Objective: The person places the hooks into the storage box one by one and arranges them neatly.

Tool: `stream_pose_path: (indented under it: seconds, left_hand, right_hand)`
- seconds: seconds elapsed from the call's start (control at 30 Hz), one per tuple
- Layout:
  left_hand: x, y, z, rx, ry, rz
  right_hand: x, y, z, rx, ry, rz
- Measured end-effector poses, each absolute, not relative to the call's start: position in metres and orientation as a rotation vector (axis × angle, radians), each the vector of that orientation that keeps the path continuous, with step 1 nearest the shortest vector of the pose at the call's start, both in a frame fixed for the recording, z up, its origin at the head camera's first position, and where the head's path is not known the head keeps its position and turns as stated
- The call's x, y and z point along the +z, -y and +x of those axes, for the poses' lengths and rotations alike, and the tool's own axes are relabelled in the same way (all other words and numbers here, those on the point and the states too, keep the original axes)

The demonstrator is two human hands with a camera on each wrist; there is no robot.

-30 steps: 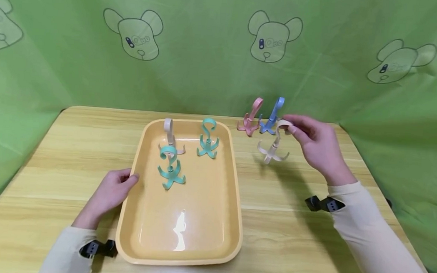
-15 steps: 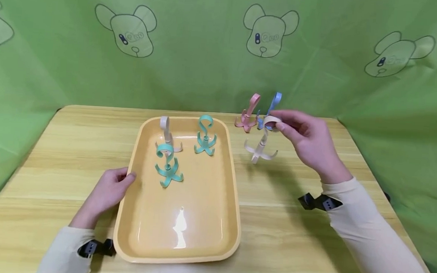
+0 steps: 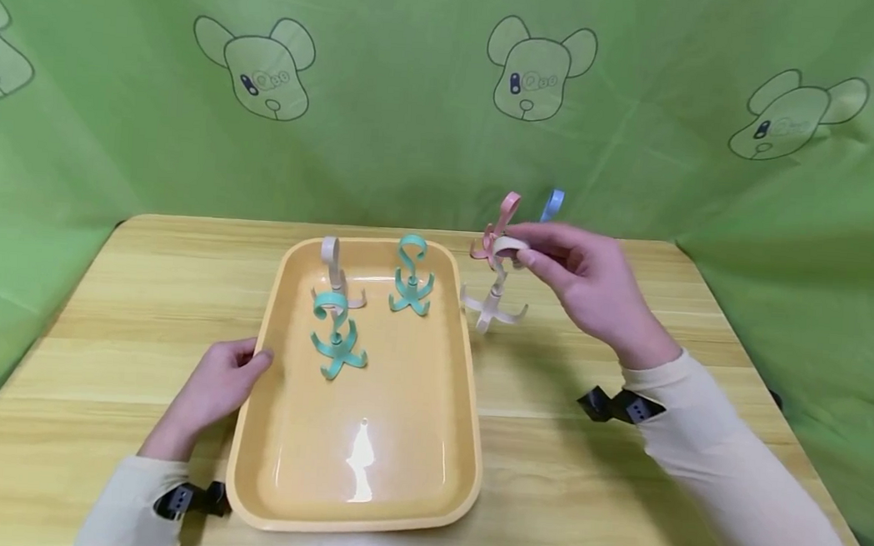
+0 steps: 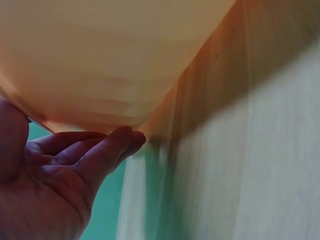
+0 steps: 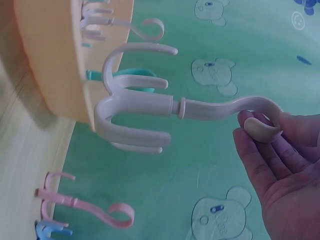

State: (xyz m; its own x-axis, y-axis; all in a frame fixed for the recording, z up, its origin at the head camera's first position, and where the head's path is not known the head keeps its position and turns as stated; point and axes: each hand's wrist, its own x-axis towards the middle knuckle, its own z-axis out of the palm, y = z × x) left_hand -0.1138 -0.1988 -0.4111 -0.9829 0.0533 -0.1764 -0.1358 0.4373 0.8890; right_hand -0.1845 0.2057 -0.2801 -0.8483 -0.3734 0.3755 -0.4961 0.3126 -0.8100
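My right hand (image 3: 587, 282) pinches a whitish multi-prong hanging hook (image 3: 494, 301) by its curved top. That hook hangs prongs-down just off the right rim of a yellow tray (image 3: 362, 523); the right wrist view shows the same hook (image 5: 145, 104) large, held between thumb and fingers. My left hand (image 3: 220, 381) grips the tray's left rim, thumb on top and fingers (image 4: 107, 150) against the outer wall. Inside the tray stand two green hooks (image 3: 338, 350) and one pale hook (image 3: 331, 258), partly hidden by the nearer green one.
Behind my right hand, a pink hook (image 3: 509, 206) and a blue hook (image 3: 553, 203) stand on the wooden table (image 3: 544, 480). The hand hides most of the blue one. A green cloth (image 3: 414, 155) with printed bear heads hangs behind the table and along its sides.
My right hand has carried the whitish hook leftward, from the right of the pink and blue hooks to the tray's edge. The left hand keeps its grip on the tray.
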Motion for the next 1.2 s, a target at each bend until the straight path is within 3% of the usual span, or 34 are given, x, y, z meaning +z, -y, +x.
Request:
stream_pose_path:
  seconds: [0.5,0.9,1.2]
  left_hand:
    - [-0.412,0.196,-0.116,1.56,-2.53,-0.105]
    - [-0.411,0.194,-0.115,1.561,-2.533,-0.107]
    - [-0.41,0.195,-0.112,1.545,-2.552,-0.116]
  right_hand:
    - [-0.274,-0.171,-0.19,1.504,2.544,0.948]
    - [-0.292,-0.151,-0.197,1.707,2.555,0.941]
    - [-0.304,-0.14,-0.198,1.534,2.668,0.949]
